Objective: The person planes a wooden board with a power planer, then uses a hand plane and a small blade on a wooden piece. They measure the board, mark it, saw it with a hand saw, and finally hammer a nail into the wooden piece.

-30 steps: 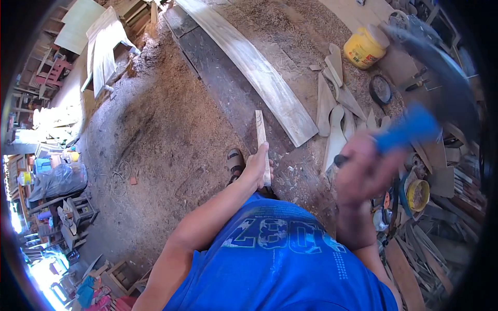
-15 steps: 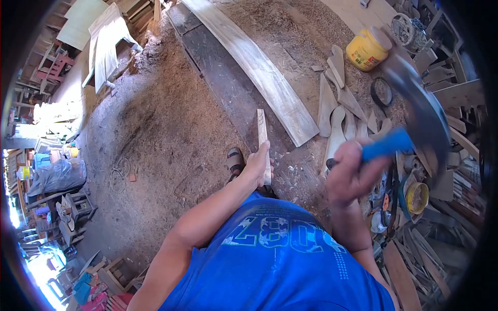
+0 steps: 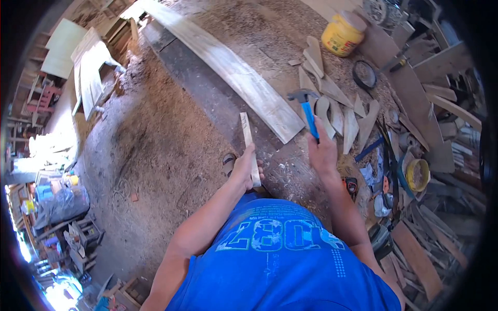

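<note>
My left hand [image 3: 245, 168] is wrapped around the lower part of a narrow wooden strip [image 3: 246, 127], which stands roughly upright over the dark workbench [image 3: 207, 98]. In my right hand [image 3: 323, 150] is a claw hammer [image 3: 307, 111] with a blue handle; its dark head points up and away from me, apart from the strip. A long pale wooden plank [image 3: 244, 78] lies along the bench just beyond both hands. Cut wooden pieces [image 3: 350, 129], some curved and some pointed, lie to the right of the hammer.
A yellow jar [image 3: 342, 35] stands at the upper right near a black ring of strap or tape [image 3: 364, 75]. A tape measure [image 3: 350, 186] sits by my right forearm. Scrap wood [image 3: 425, 249] is heaped at the right, and sawdust [image 3: 155, 135] covers the floor at left.
The hammer has swung from a raised, blurred position at the right to over the bench, left and nearer the strip. The left hand still grips the strip. The whole view has shifted slightly.
</note>
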`<state>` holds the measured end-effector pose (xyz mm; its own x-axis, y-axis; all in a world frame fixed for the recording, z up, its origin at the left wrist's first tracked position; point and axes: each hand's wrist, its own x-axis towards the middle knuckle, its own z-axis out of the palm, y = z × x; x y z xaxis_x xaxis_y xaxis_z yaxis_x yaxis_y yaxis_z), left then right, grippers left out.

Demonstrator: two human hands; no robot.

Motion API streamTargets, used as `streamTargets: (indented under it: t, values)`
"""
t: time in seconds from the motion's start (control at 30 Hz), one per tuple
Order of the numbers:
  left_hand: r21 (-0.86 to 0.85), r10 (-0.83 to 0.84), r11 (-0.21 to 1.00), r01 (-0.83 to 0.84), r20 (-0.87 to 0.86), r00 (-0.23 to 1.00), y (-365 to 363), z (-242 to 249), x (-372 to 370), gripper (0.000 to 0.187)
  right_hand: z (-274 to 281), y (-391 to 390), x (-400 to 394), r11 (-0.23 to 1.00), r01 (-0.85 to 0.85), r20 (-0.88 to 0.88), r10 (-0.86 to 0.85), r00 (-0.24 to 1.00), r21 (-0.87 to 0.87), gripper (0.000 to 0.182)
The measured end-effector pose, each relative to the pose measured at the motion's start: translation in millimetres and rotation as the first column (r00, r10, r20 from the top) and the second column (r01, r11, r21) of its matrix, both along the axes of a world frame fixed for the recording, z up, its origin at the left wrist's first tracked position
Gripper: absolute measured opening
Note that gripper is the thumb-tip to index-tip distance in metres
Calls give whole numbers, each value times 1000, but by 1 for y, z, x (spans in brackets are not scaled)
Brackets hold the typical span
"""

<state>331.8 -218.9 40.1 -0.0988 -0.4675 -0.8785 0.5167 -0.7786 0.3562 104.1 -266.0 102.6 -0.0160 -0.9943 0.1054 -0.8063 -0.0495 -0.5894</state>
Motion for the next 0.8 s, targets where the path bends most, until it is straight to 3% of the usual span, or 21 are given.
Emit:
streamTargets:
  t: [0.13, 0.2, 0.47, 0.53, 0.6, 0.63, 0.67, 0.7, 0.73, 0.77, 0.8]
  values:
    - [-18, 34, 999, -34, -1, 999, 4, 4, 9, 58, 1, -3, -49, 983, 164, -199, -146, 969, 77, 50]
    - [-20, 4, 1000, -5, -42, 999, 4, 3, 11, 58, 0, -7, -69, 967, 232, -394, -175, 902, 101, 49]
    - [-71, -30, 997, 29, -16, 999, 10, 21, 15, 56, -9, -19, -83, 969, 218, -577, -112, 809, 116, 37]
    - [-66, -38, 997, 38, 3, 999, 10, 21, 19, 54, 0, -16, -69, 992, 102, -597, -36, 801, 78, 39]
    - [-51, -89, 995, 89, 3, 996, 12, 15, 23, 53, 49, -5, -31, 995, -70, -387, 37, 921, -71, 27]
    - [-40, -97, 994, 97, 9, 995, 13, 14, 24, 53, 92, 3, -10, 976, -219, -94, 217, 972, -15, 26]
    - [-46, -91, 995, 90, 1, 996, 13, 13, 24, 52, 138, 11, 6, 930, -366, 216, 360, 908, -11, 26]
    - [-52, -88, 995, 87, -6, 996, 13, 12, 25, 51, 178, 19, 15, 811, -562, 287, 584, 759, -164, 27]
    - [-43, -105, 994, 105, 2, 994, 12, 14, 25, 51, 211, 39, 26, 723, -657, -112, 650, 752, -213, 10]
    - [-63, -110, 992, 111, 6, 994, 11, 17, 26, 51, 233, 36, 37, 654, -646, 592, 718, 366, -394, 8]
    - [-84, -119, 989, 119, 9, 993, 11, 19, 26, 51, 249, 30, 33, 500, -741, 480, 834, 272, -449, 8]
